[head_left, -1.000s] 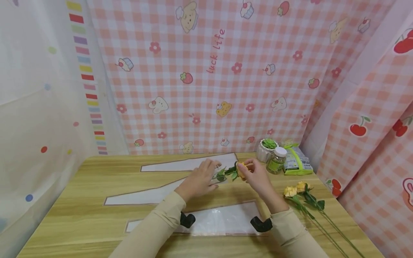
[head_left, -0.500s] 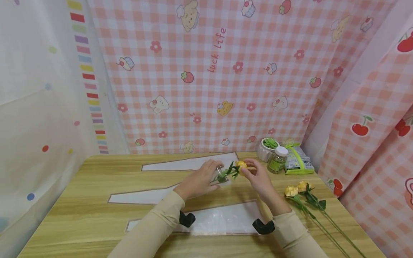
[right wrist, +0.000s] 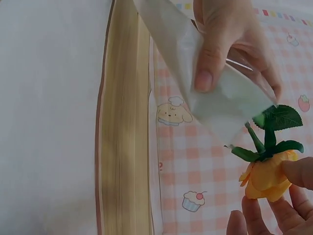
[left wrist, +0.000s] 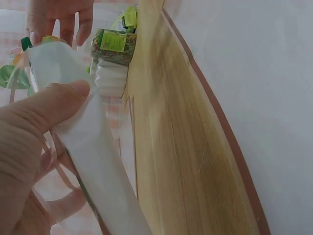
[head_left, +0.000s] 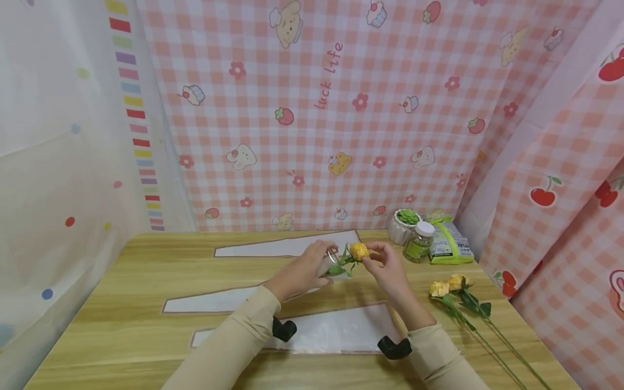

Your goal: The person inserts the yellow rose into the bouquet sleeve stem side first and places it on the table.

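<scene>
My left hand (head_left: 298, 272) grips a tapered flower sleeve (left wrist: 93, 132), white on one side and clear on the other, near its wide mouth. In the left wrist view the thumb lies on the white side, with fingers visible through the clear side. A yellow rose (head_left: 359, 251) has its bloom and upper green leaves outside the mouth; its lower stem is hidden by the sleeve and hand. My right hand (head_left: 391, 272) pinches the bloom between thumb and fingers, as the right wrist view shows.
Two more yellow roses (head_left: 440, 289) lie at the right. Flat white sleeves (head_left: 336, 331) lie in front of and behind the hands. At the back right stand a potted succulent (head_left: 402, 230), a white-capped jar (head_left: 418, 245) and a grey-green bag (head_left: 449, 244).
The rose bloom has shifted slightly left, closer to the left hand and the sleeve mouth, and its leaves have turned. The left hand keeps its hold on the sleeve.
</scene>
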A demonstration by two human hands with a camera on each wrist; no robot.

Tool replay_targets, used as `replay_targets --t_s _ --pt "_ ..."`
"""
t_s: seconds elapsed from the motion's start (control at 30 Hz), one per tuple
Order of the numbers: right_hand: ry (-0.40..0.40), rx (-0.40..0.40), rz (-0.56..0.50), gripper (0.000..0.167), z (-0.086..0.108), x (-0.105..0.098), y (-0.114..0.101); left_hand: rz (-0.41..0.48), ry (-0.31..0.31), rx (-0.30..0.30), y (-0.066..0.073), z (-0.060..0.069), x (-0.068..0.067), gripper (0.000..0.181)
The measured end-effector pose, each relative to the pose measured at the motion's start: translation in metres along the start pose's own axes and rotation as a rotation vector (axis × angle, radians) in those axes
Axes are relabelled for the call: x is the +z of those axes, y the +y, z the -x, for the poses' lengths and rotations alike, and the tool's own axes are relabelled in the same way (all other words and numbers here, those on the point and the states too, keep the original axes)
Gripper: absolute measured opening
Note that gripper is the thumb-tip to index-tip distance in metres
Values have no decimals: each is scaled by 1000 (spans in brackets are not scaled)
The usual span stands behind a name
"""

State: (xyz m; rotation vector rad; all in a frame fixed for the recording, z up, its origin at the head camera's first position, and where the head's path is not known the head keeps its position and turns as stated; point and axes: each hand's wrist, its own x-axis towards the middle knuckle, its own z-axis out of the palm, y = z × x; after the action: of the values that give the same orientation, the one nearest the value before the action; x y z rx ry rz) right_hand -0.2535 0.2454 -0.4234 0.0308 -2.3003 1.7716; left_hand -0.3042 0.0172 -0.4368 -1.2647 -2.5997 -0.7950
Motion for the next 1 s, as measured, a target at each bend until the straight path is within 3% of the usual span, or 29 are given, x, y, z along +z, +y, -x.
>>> replay_targets --t_s 0.17,0.4,0.57,0.83,1.0 --pt "29 -26 -29 32 1 7 1 24 2 -8 -1 -2 -2 76" --pt "74 -121 -17 22 2 11 10 64 -9 -20 3 -3 -5 75" --pt "-7 -209 8 5 7 10 15 75 6 -26 4 -2 -6 74" --pt "-176 -396 166 7 6 6 19 64 -3 -35 4 -2 -5 74" --pt "-203 -454 185 13 5 10 21 56 0 -32 5 -2 -6 74"
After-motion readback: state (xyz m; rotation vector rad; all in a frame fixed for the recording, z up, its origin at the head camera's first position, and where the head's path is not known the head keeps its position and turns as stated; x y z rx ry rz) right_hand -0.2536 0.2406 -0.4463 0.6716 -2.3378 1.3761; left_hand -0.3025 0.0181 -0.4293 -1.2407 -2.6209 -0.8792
